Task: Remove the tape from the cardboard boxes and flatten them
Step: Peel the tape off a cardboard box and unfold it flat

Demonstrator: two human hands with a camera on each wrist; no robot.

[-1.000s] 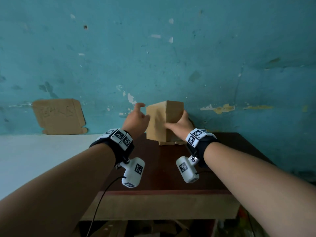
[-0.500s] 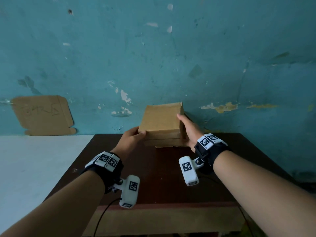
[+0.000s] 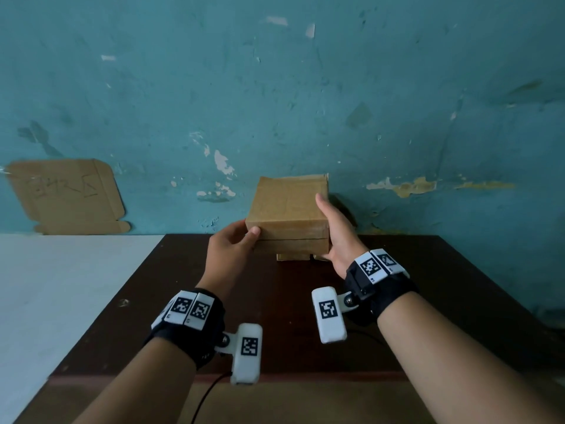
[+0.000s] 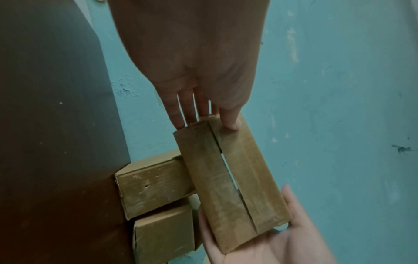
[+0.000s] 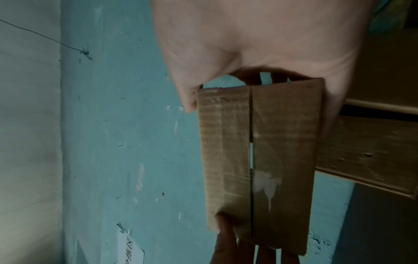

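Cardboard box [image 3: 287,206] level (long axis left-right) | left hand [image 3: 230,249], right hand [image 3: 336,231] gripping ends

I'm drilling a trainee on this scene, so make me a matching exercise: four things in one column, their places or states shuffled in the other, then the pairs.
Things:
1. held cardboard box
2. left hand
3. flattened cardboard
4. two small boxes

Places or states:
A. leaning against the blue wall, left of the table
B. lifted between both hands
C. on the dark table by the wall, beneath the held cardboard box
D. thumb on the near left corner of the held cardboard box

Pairs: 1-B, 2-D, 3-A, 4-C
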